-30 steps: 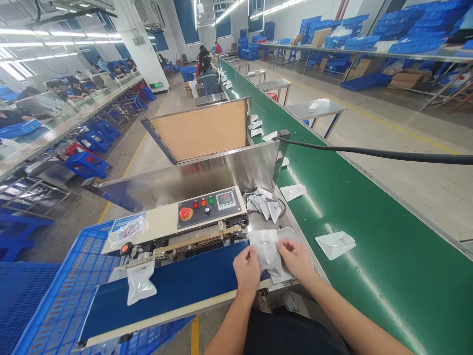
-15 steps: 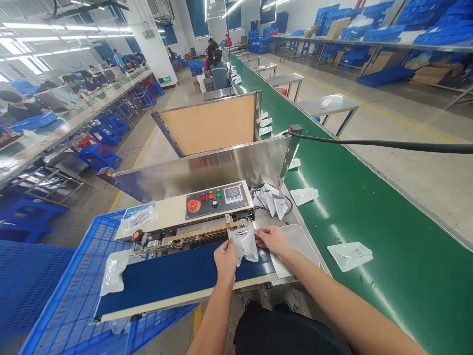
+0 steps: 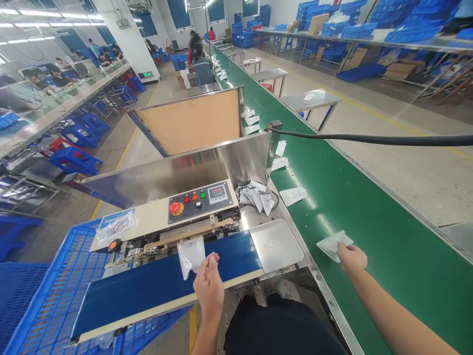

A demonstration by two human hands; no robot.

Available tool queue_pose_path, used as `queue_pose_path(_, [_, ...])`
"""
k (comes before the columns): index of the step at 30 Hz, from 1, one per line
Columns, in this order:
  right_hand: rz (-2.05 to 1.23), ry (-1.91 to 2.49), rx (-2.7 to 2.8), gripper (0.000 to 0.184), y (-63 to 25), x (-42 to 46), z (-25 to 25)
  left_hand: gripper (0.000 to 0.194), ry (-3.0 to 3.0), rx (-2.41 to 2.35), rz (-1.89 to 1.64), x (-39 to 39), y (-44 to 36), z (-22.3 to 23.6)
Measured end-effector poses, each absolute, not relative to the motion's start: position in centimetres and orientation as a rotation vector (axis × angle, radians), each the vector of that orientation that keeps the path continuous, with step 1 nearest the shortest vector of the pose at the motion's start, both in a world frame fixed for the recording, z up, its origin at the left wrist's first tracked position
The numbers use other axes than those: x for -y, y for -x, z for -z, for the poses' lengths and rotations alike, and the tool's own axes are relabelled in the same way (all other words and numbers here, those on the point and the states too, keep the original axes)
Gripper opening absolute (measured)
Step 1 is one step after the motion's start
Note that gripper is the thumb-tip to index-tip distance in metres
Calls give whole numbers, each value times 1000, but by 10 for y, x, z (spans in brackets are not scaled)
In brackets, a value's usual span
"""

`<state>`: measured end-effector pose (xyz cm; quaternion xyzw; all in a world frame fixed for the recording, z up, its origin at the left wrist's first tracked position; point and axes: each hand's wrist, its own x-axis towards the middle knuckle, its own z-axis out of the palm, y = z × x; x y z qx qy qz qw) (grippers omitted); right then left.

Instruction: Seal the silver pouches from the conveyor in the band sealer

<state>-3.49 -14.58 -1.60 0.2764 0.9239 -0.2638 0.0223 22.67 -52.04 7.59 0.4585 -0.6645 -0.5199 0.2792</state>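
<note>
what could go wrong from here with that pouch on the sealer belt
The clear plastic pouch lies slightly skewed on the blue belt beside the band sealer's head, so it might seal crooked. The left hand is close to that belt, so fingers could get caught near the head. The white pouch under the right hand could slip on the green conveyor.

Live from my desk: the digits on the sealer's temperature display were too small to read. The right hand covered part of the white pouch on the green conveyor belt, and the bottom edge cut off the right forearm. I couldn't tell whether the left hand touched the clear pouch on the blue sealer belt. Far off, a co-worker's head was blurred.
</note>
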Motion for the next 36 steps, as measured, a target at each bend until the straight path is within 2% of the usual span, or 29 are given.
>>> queue_pose_path(3, [1090, -714, -2894, 39, 28, 177, -17, 49, -996, 2004, 1479, 493, -196, -78])
queue_pose_path(6, [1478, -185, -2879, 54, 12, 228, -66, 43, -671, 2208, 1477, 469, -160, -86])
queue_pose_path(9, [1531, 408, -2604, 48, -11, 277, -100, 47, -497, 2262, 1501, 456, -134, -92])
queue_pose_path(11, [1524, 586, -2381, 43, -25, 300, -106, 46, -501, 2246, 1554, 455, -127, -93])
queue_pose_path(17, [1700, 350, -1944, 59, -47, 322, -86, 55, -754, 2131, 1701, 467, -143, -80])
queue_pose_path(25, [1675, -199, -2040, 33, -24, 349, -64, 43, -1186, 1952, 1718, 491, -130, -58])
queue_pose_path(31, [1615, -167, -1967, 17, -18, 392, -63, 46, -1340, 1818, 1751, 521, -134, -54])
queue_pose_path(36, [1538, -34, -1861, 19, -23, 418, -53, 47, -1454, 1741, 1656, 548, -157, -59])
